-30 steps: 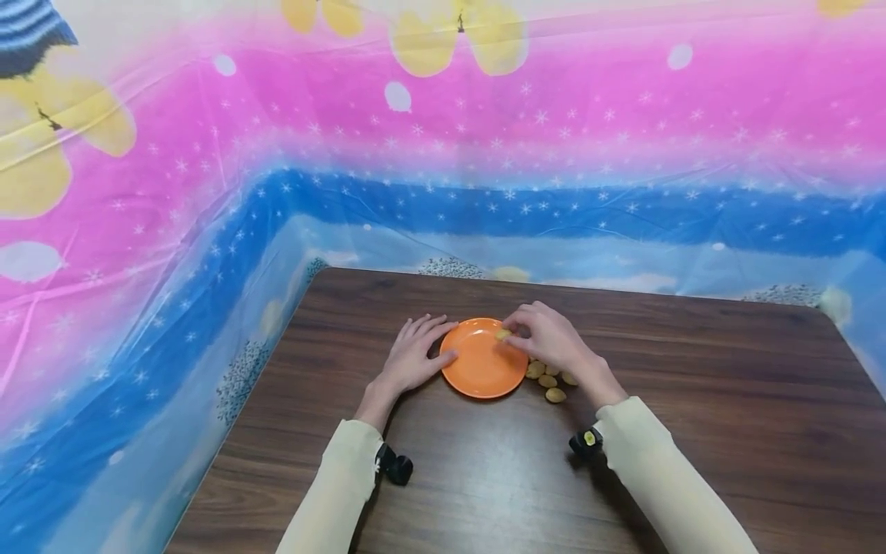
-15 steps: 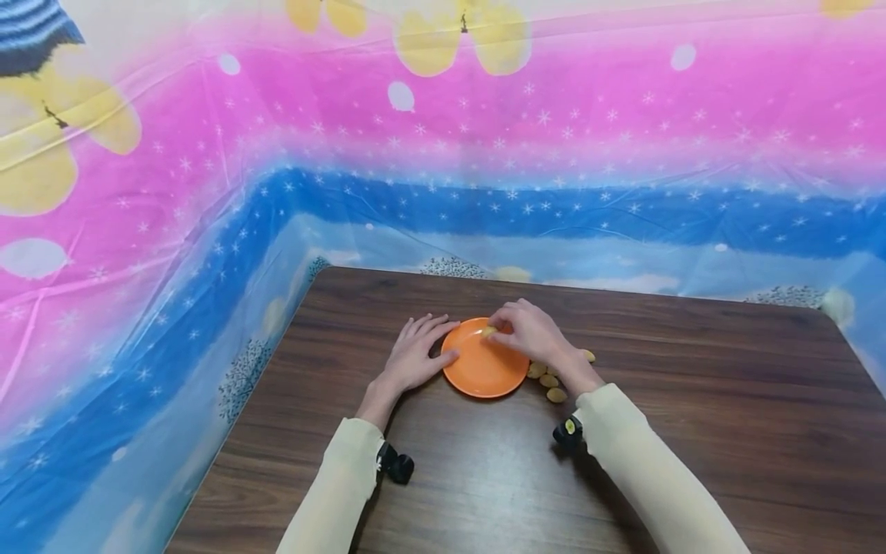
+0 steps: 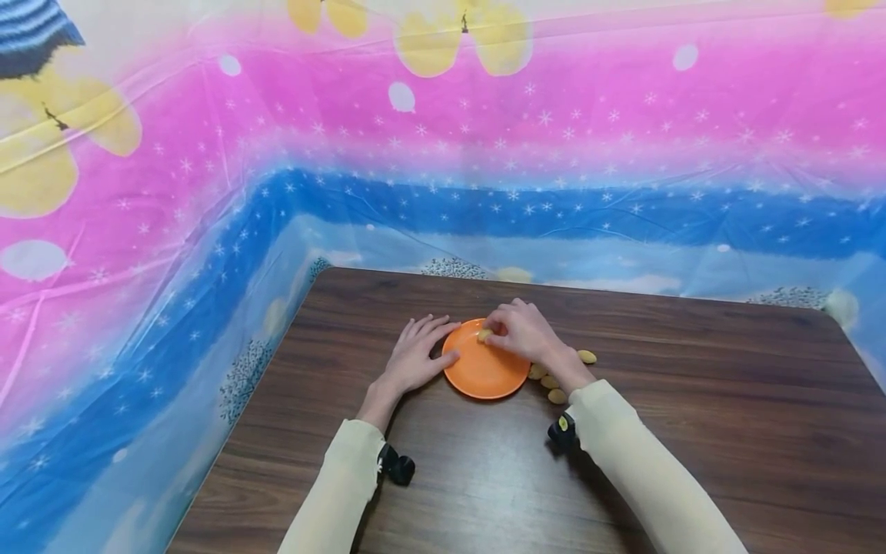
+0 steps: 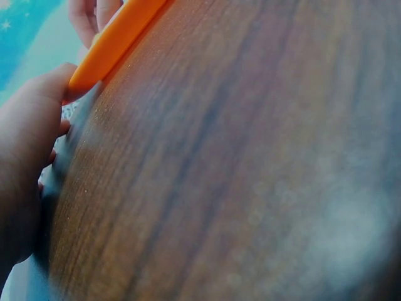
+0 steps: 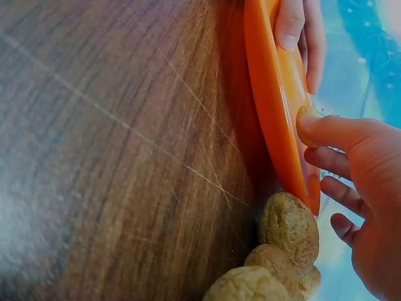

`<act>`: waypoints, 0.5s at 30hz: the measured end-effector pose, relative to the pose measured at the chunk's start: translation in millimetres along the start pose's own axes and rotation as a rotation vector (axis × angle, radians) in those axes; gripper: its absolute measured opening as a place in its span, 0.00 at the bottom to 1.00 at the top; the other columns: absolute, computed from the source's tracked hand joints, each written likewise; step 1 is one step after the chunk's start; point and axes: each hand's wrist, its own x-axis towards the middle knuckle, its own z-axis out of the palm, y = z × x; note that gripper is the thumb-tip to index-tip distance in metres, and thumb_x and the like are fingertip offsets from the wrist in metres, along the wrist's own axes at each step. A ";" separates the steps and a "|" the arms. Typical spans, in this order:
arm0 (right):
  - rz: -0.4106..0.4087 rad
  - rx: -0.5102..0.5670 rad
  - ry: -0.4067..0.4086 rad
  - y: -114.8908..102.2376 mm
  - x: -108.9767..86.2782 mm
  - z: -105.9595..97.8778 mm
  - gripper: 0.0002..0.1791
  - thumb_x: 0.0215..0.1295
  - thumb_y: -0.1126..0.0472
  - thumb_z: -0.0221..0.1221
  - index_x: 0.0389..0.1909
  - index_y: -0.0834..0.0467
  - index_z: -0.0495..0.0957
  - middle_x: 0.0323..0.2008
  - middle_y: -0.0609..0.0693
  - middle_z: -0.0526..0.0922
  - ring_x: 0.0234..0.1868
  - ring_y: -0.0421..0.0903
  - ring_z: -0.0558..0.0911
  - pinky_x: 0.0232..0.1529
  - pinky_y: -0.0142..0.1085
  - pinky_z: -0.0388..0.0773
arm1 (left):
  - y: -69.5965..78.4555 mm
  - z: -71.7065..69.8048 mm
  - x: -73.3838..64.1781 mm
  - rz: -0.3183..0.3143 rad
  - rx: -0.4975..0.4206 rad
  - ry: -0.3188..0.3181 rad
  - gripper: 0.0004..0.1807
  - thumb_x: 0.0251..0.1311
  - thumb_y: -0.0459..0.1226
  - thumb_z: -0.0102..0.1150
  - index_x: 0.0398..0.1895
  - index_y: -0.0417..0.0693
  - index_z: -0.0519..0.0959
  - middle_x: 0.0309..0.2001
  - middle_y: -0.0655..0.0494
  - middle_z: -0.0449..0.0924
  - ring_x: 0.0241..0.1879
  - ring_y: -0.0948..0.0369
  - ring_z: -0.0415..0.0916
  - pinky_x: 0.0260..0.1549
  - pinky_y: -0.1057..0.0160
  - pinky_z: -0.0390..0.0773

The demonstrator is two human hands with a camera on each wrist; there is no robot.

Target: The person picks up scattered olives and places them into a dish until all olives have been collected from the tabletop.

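An orange plate (image 3: 487, 378) lies on the table. My left hand (image 3: 415, 358) rests at its left rim, fingers spread and fairly straight, the thumb lying over the edge. Over the far part of the plate, my right hand (image 3: 524, 332) pinches a small potato (image 3: 483, 335) between thumb and fingers. The right wrist view shows that potato (image 5: 305, 119) mostly behind the thumb, close above the plate's inner surface. Several more small wrinkled potatoes (image 5: 288, 229) lie against the plate's right side, partly hidden by the right wrist in the head view.
The dark wood table (image 3: 484, 477) has its far edge just beyond the plate. One potato (image 3: 587, 356) lies apart, to the right of the right wrist. A printed pink and blue cloth (image 3: 554, 154) hangs behind the table and along its left side.
My right hand has moved left across the plate with the pinched potato, uncovering a potato to the right of the wrist. The left hand has stayed at the rim.
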 end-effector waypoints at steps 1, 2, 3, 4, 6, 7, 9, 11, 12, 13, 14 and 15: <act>0.000 -0.003 0.000 0.1 0.1 0.5 0.12 0.63 0.49 0.67 0.44 0.48 0.87 0.35 0.43 0.84 0.38 0.46 0.71 0.45 0.43 0.66 | -0.2 0.0 0.1 0.001 -0.001 0.000 0.32 0.68 0.60 0.50 0.73 0.66 0.66 0.75 0.56 0.61 0.78 0.51 0.49 0.76 0.45 0.39; 0.001 -0.007 0.001 0.2 0.1 1.0 0.11 0.63 0.49 0.67 0.44 0.48 0.87 0.35 0.43 0.84 0.39 0.46 0.71 0.45 0.43 0.66 | -0.3 0.0 0.3 0.001 0.000 -0.002 0.32 0.68 0.60 0.50 0.73 0.66 0.66 0.75 0.56 0.61 0.78 0.51 0.49 0.76 0.45 0.39; 0.003 -0.010 0.002 0.4 0.0 1.3 0.11 0.63 0.49 0.67 0.44 0.48 0.87 0.36 0.43 0.84 0.39 0.46 0.71 0.44 0.42 0.65 | -0.5 -0.1 0.4 0.002 0.001 -0.002 0.32 0.68 0.60 0.50 0.73 0.66 0.65 0.75 0.56 0.61 0.78 0.51 0.49 0.76 0.45 0.39; 0.004 -0.014 0.003 0.6 0.0 1.7 0.12 0.63 0.49 0.67 0.44 0.48 0.87 0.36 0.43 0.84 0.39 0.46 0.71 0.44 0.42 0.65 | -0.7 0.0 0.6 0.003 0.004 -0.003 0.32 0.68 0.60 0.49 0.73 0.66 0.65 0.75 0.56 0.61 0.78 0.51 0.49 0.76 0.45 0.38; 0.008 -0.021 0.004 0.4 -0.6 1.6 0.12 0.63 0.48 0.66 0.44 0.48 0.87 0.38 0.44 0.85 0.40 0.47 0.71 0.44 0.42 0.65 | -1.2 0.2 0.9 0.005 0.010 -0.003 0.32 0.69 0.60 0.49 0.74 0.66 0.65 0.75 0.56 0.61 0.78 0.51 0.49 0.76 0.45 0.39; 0.010 -0.021 0.008 0.3 -1.2 1.2 0.13 0.63 0.48 0.66 0.45 0.48 0.87 0.38 0.44 0.85 0.41 0.47 0.71 0.44 0.42 0.65 | -1.4 0.4 1.0 0.006 0.014 -0.002 0.32 0.69 0.61 0.48 0.74 0.66 0.65 0.75 0.57 0.61 0.78 0.51 0.49 0.76 0.45 0.39; 0.015 -0.015 0.016 0.3 -2.9 0.1 0.14 0.63 0.47 0.66 0.45 0.48 0.87 0.41 0.45 0.86 0.41 0.47 0.71 0.45 0.42 0.65 | -1.6 0.8 0.8 0.009 0.014 0.000 0.32 0.69 0.61 0.48 0.74 0.66 0.65 0.75 0.56 0.61 0.78 0.51 0.49 0.76 0.45 0.39; 0.016 0.000 0.027 0.5 -6.0 -1.5 0.14 0.64 0.47 0.66 0.46 0.49 0.87 0.42 0.45 0.86 0.42 0.47 0.71 0.45 0.42 0.65 | -1.8 1.4 0.1 0.009 0.013 0.001 0.32 0.69 0.61 0.48 0.74 0.66 0.65 0.75 0.56 0.61 0.78 0.51 0.49 0.76 0.45 0.39; 0.017 0.011 0.033 0.7 -8.1 -2.6 0.14 0.64 0.48 0.66 0.46 0.49 0.87 0.43 0.46 0.87 0.42 0.47 0.71 0.45 0.42 0.65 | -1.8 1.8 -0.5 0.008 0.013 0.000 0.32 0.69 0.61 0.48 0.74 0.66 0.65 0.75 0.57 0.61 0.78 0.51 0.49 0.76 0.45 0.40; 0.017 0.023 0.040 1.5 -9.8 -4.3 0.14 0.64 0.49 0.66 0.46 0.50 0.87 0.43 0.46 0.87 0.42 0.47 0.71 0.45 0.42 0.65 | -1.9 1.8 -0.3 0.008 0.013 0.002 0.32 0.69 0.61 0.48 0.74 0.66 0.65 0.75 0.57 0.61 0.78 0.51 0.49 0.76 0.45 0.40; 0.015 0.032 0.049 2.3 -11.8 -6.2 0.13 0.63 0.50 0.66 0.46 0.50 0.87 0.43 0.46 0.87 0.41 0.47 0.71 0.45 0.42 0.65 | -1.8 1.6 -0.2 0.011 0.010 0.004 0.32 0.69 0.61 0.48 0.74 0.66 0.65 0.76 0.56 0.61 0.78 0.50 0.49 0.76 0.45 0.40; 0.014 0.038 0.058 3.1 -13.9 -8.2 0.13 0.63 0.50 0.66 0.46 0.50 0.87 0.42 0.46 0.87 0.41 0.47 0.71 0.45 0.42 0.65 | -1.9 1.6 0.1 0.012 0.011 0.005 0.32 0.69 0.61 0.48 0.74 0.66 0.65 0.76 0.57 0.60 0.78 0.50 0.49 0.76 0.45 0.39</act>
